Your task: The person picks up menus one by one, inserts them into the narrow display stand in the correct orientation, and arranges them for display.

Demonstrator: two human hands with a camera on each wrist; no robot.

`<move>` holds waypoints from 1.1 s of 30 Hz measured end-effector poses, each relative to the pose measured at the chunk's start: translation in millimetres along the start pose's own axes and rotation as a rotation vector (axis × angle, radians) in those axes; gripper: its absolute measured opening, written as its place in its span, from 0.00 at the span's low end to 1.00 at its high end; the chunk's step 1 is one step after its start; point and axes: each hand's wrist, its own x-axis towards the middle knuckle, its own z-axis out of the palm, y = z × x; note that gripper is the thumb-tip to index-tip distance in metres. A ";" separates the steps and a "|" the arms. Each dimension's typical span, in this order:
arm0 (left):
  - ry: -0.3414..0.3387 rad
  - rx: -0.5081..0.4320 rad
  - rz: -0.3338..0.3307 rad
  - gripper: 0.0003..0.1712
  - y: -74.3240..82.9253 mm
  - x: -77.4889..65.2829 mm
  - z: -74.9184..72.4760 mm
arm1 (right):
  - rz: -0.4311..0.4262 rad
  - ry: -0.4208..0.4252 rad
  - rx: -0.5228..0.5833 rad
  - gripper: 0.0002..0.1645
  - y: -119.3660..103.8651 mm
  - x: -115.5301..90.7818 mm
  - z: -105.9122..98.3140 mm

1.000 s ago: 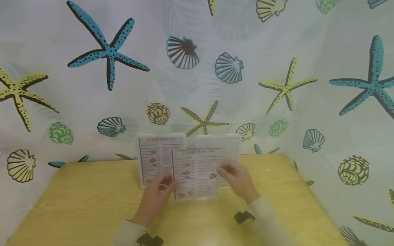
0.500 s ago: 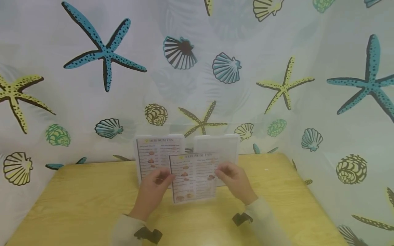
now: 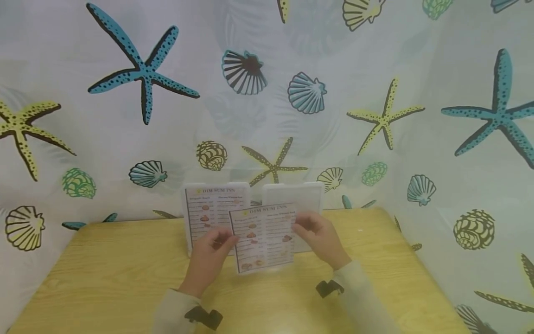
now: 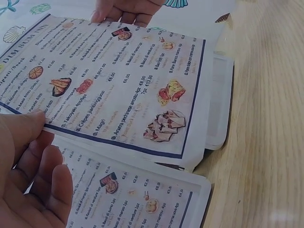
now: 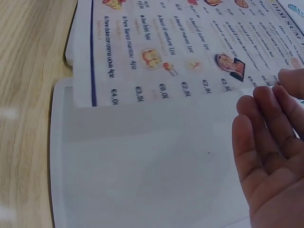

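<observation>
Between both hands hangs a printed paper menu [image 3: 263, 241] headed "DIM SUM INN", slightly tilted above the table. My left hand [image 3: 210, 260] pinches its left edge between thumb and fingers; in the left wrist view the thumb [image 4: 28, 126] lies on the printed side. On the opposite edge, my right hand [image 3: 321, 239] pinches with thumb and fingertips. Behind the paper, on the left, stands a white-framed holder [image 3: 196, 218] with a like menu in it. A second white holder [image 3: 308, 199], with no print showing, stands on the right, partly hidden by the paper and right hand.
A light wooden table [image 3: 112, 273] lies beneath everything. Around its back and sides hangs a white curtain [image 3: 267, 116] printed with starfish and shells. Dark bands [image 3: 204, 317] sit on both sleeve cuffs.
The held menu has shifted a little down and left in the head view, its right side then rising slightly. Both hands keep hold of it. The two holders stay put.
</observation>
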 end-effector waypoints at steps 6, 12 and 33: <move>-0.004 0.012 -0.031 0.07 2.8 1.2 0.7 | 0.032 -0.008 -0.012 0.07 3.2 -1.7 -0.2; 0.004 0.016 -0.032 0.09 3.7 0.9 1.9 | 0.070 -0.005 -0.021 0.07 1.3 -2.3 2.1; -0.034 0.053 0.008 0.17 22.7 13.3 -1.1 | 0.085 0.085 -0.002 0.05 12.1 -0.7 -11.1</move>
